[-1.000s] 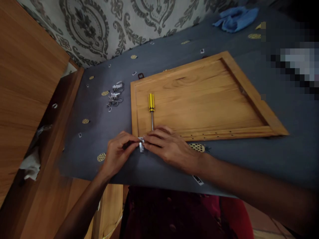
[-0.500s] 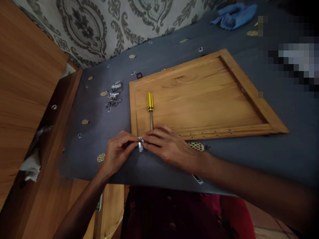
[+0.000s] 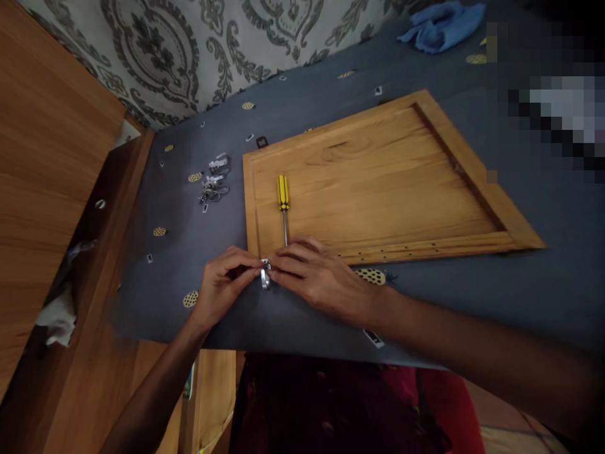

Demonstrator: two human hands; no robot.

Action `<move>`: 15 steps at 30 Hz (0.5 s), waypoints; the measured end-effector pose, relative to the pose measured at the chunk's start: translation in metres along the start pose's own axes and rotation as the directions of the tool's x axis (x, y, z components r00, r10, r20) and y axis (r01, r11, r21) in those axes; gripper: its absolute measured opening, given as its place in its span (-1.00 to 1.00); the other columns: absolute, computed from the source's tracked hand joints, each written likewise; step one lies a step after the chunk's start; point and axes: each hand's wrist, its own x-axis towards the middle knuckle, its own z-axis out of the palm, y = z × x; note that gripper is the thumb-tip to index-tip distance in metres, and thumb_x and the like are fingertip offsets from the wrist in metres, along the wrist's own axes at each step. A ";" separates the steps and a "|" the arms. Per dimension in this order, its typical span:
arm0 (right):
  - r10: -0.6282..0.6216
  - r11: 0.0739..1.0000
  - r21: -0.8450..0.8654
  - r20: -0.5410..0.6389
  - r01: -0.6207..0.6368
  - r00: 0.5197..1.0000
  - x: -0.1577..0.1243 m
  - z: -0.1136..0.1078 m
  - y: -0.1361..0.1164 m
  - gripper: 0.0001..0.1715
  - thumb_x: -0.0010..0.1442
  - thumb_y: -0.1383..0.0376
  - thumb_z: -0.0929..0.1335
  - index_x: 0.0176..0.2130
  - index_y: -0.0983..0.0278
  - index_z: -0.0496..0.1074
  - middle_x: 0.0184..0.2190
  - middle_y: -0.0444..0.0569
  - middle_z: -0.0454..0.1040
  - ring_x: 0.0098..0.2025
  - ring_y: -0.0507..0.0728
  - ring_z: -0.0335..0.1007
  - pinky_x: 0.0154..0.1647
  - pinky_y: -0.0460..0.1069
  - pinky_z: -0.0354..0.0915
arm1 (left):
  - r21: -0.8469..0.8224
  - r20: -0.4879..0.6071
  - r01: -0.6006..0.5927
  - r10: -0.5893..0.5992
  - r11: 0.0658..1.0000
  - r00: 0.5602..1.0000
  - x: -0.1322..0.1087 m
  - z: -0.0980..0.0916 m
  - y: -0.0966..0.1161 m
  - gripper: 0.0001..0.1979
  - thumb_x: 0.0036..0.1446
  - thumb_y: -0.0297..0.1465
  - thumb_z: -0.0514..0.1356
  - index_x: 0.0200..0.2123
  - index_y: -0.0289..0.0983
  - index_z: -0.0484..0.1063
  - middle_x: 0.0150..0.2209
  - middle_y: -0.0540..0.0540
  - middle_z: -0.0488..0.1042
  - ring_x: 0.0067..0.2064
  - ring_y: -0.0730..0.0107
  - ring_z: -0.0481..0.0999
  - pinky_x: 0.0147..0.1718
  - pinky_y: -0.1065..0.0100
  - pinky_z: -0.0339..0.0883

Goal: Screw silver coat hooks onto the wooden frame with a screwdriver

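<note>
A small silver metal hook sits at the near left corner of a framed wooden panel, its curved part hanging past the edge. My left hand pinches its left side between thumb and fingertips. From the right, my right hand closes on it too, with its other fingers resting over the panel's near rail. Fingers hide part of the hook's base. A screwdriver with a yellow and black handle lies on the panel, its tip hidden behind my right hand.
Several similar metal hooks lie in a pile left of the panel. Small holes run along the panel's near rail. A blue cloth lies at the far right of the grey patterned tablecloth. A wooden cabinet stands at left.
Both hands stay on the hook with almost the same grip. The whole view has shifted very slightly; nothing else has visibly moved.
</note>
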 end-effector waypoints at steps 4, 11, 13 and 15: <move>0.004 1.000 -0.009 0.009 -0.004 1.000 0.000 0.001 0.000 -0.75 0.43 0.35 0.28 -0.08 0.34 0.55 -0.14 0.00 0.64 -0.10 0.18 0.43 0.04 0.12 0.31 | -0.017 -0.008 -0.028 0.028 0.999 1.000 0.000 0.000 -0.002 -0.88 0.19 -0.26 0.38 -0.34 -0.17 0.65 -0.37 -0.07 0.63 -0.30 0.32 0.58 -0.27 0.29 0.46; -0.003 1.000 -0.014 -0.012 0.003 1.000 0.000 0.002 0.000 -0.74 0.43 0.36 0.27 -0.09 0.35 0.55 -0.16 0.00 0.64 -0.11 0.18 0.44 0.02 0.13 0.33 | -0.007 -0.009 -0.042 0.042 0.999 0.999 0.000 0.000 -0.003 -0.92 0.19 -0.31 0.38 -0.33 -0.16 0.65 -0.37 -0.05 0.62 -0.29 0.35 0.58 -0.28 0.33 0.45; -0.001 1.000 -0.013 -0.010 0.001 1.000 0.000 0.001 0.000 -0.74 0.43 0.37 0.27 -0.08 0.36 0.55 -0.15 0.00 0.64 -0.11 0.18 0.44 0.03 0.12 0.33 | -0.008 -0.014 -0.038 0.038 0.999 0.999 0.000 0.000 -0.003 -0.92 0.19 -0.31 0.38 -0.33 -0.16 0.65 -0.36 -0.06 0.62 -0.29 0.35 0.58 -0.29 0.33 0.46; -0.002 1.000 -0.008 -0.013 0.001 1.000 0.000 0.001 0.000 -0.75 0.42 0.37 0.27 -0.08 0.37 0.55 -0.15 0.00 0.63 -0.11 0.18 0.44 0.03 0.12 0.33 | -0.015 -0.017 -0.043 0.042 0.999 0.999 0.000 0.001 -0.004 -0.93 0.19 -0.31 0.38 -0.33 -0.16 0.66 -0.36 -0.06 0.62 -0.29 0.35 0.58 -0.28 0.33 0.47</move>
